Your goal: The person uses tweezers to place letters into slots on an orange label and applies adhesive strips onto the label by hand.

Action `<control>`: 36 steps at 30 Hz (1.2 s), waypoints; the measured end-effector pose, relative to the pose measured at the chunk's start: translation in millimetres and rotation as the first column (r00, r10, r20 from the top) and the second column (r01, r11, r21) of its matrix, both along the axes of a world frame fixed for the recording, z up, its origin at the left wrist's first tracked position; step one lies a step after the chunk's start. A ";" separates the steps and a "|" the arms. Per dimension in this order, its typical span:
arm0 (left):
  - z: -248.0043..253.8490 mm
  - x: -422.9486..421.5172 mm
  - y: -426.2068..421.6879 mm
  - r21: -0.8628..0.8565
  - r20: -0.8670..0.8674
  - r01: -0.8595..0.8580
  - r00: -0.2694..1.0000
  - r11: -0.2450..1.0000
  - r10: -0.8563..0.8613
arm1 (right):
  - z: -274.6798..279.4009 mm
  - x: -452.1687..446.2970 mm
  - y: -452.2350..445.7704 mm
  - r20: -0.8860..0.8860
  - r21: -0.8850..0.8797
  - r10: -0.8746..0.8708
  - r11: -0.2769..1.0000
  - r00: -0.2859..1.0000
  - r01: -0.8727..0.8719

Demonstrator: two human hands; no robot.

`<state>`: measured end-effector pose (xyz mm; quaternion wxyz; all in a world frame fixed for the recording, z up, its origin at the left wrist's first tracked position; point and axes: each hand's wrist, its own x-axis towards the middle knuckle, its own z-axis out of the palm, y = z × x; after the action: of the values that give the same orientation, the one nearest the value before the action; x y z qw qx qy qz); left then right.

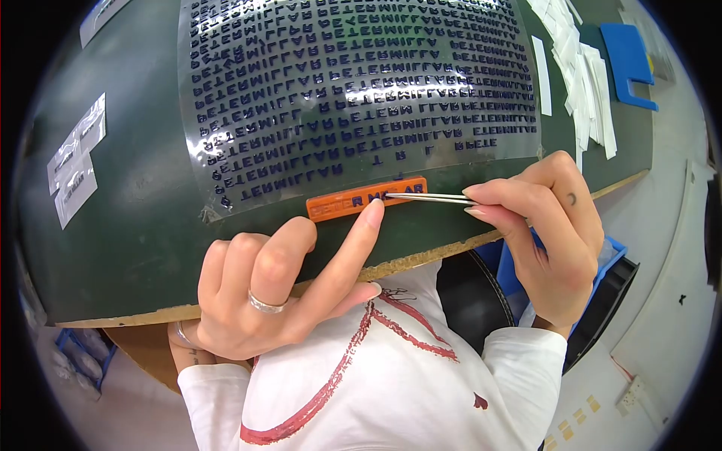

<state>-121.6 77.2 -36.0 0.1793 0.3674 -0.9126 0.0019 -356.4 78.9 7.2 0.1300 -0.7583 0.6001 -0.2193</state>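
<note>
An orange strip-shaped tray (331, 207) lies near the table's front edge, with dark letters set along its recesses. My right hand (547, 233) pinches metal tweezers (436, 198), whose tips meet the letters in the tray's middle. My left hand (278, 289) wears a ring and holds nothing. Its index finger is stretched out, with the tip at the tray's lower edge beside the tweezer tips, while other fingers are bent. Just beyond the tray, a clear plastic sheet (301, 197) carries rows of dark letters, with gaps in the nearest rows.
The dark green table (128, 248) has a worn front edge. White paper strips (594, 98) pile up at right, near a blue plastic piece (626, 64). Small clear packets (75, 188) lie at left. A blue bin (613, 252) stands below the table at right.
</note>
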 end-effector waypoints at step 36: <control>-2.7 0.9 2.7 -0.030 0.004 0.007 1.000 1.000 -0.007 | -4.5 -8.5 -3.0 -0.031 -0.135 0.069 0.988 0.997 -0.073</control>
<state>-120.7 79.9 -38.7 0.1831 0.3613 -0.9142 0.0158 -364.9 75.9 2.7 0.0777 -0.7891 0.5580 -0.2450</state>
